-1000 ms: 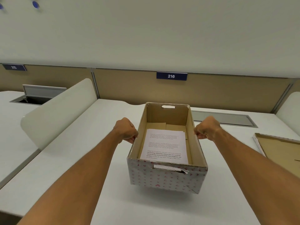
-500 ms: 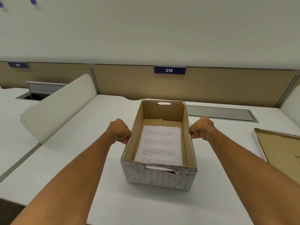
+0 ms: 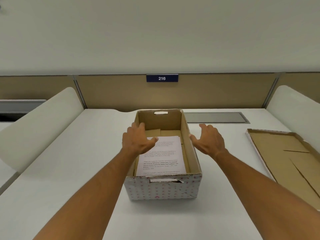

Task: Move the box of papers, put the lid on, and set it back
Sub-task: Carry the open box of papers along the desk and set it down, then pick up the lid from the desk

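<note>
An open cardboard box (image 3: 162, 189), white outside with small pink marks, stands on the white desk in front of me. Printed papers (image 3: 161, 161) lie flat on its bottom. My left hand (image 3: 137, 140) hovers open over the box's left wall, fingers spread, holding nothing. My right hand (image 3: 207, 138) is open just right of the right wall, off the box. The lid (image 3: 284, 153) lies upside down on the desk at the right, brown inside facing up, partly cut off by the frame edge.
Tan partition with a blue "216" sign (image 3: 162, 78) stands behind the desk. A grey cable hatch (image 3: 216, 117) lies behind the box to the right. White curved dividers stand at the left (image 3: 39, 123) and right (image 3: 294, 106).
The box came down from a tilted lift and now rests on the desk. Both hands let go of its side walls and opened.
</note>
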The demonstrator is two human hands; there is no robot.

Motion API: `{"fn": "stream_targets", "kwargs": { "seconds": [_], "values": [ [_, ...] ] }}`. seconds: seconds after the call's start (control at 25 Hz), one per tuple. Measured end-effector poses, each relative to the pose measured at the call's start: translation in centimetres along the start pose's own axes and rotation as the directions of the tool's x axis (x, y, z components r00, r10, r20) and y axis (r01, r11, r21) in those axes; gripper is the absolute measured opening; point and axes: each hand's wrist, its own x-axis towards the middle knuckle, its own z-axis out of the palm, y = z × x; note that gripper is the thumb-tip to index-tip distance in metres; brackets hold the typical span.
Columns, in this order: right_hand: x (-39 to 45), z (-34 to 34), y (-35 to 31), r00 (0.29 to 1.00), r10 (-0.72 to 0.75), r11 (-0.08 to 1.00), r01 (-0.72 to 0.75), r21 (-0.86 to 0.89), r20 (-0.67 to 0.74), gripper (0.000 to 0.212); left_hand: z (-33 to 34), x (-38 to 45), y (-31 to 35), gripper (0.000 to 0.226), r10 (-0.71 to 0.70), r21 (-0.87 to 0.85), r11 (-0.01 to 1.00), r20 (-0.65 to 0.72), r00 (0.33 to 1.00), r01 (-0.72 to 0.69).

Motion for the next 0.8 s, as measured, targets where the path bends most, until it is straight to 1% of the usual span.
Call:
{"fn": "stream_targets", "kwargs": {
  "seconds": [0.04, 0.08, 0.2, 0.28, 0.44, 0.6, 0.72, 0.8],
  "values": [
    [-0.7, -0.1, 0.5, 1.000, -0.012, 0.994, 0.013, -0.104, 0.011, 0.078, 0.5, 0.0, 1.3, 0.092, 0.074, 0.029, 0.997, -0.003, 0.997, -0.074],
    [-1.3, -0.2, 1.2, 1.000, -0.018, 0.985, 0.020, -0.170, 0.019, 0.086, 0.9, 0.0, 2.5, 0.100, 0.150, 0.057, 0.987, -0.006, 0.989, -0.150],
    [-3.2, -0.5, 3.5, 1.000, 0.016, 0.972, -0.013, -0.235, 0.011, 0.099, 2.2, -0.5, 6.3, 0.110, 0.338, 0.079, 0.939, -0.026, 0.941, -0.335],
    [-4.4, -0.8, 5.1, 0.999, 0.039, 0.962, -0.042, -0.270, -0.018, 0.103, 3.1, -1.0, 8.5, 0.113, 0.411, 0.042, 0.911, -0.038, 0.911, -0.410],
    [-6.7, -1.7, 8.5, 0.991, 0.120, 0.941, -0.134, -0.312, -0.061, 0.103, 4.9, -2.3, 12.9, 0.112, 0.492, 0.016, 0.870, 0.025, 0.870, -0.492],
    [-8.0, -2.2, 12.6, 0.976, 0.194, 0.921, -0.215, -0.326, -0.095, 0.100, 6.9, -3.6, 17.3, 0.107, 0.557, -0.035, 0.830, 0.049, 0.829, -0.556],
    [-7.9, -2.3, 16.3, 0.962, 0.258, 0.909, -0.272, -0.315, -0.085, 0.096, 8.9, -4.4, 21.0, 0.105, 0.580, -0.052, 0.815, 0.093, 0.809, -0.577],
    [-7.2, -2.2, 19.1, 0.963, 0.260, 0.906, -0.270, -0.326, -0.074, 0.092, 10.8, -4.8, 23.6, 0.104, 0.572, -0.044, 0.819, 0.135, 0.809, -0.572]
  ]
}}
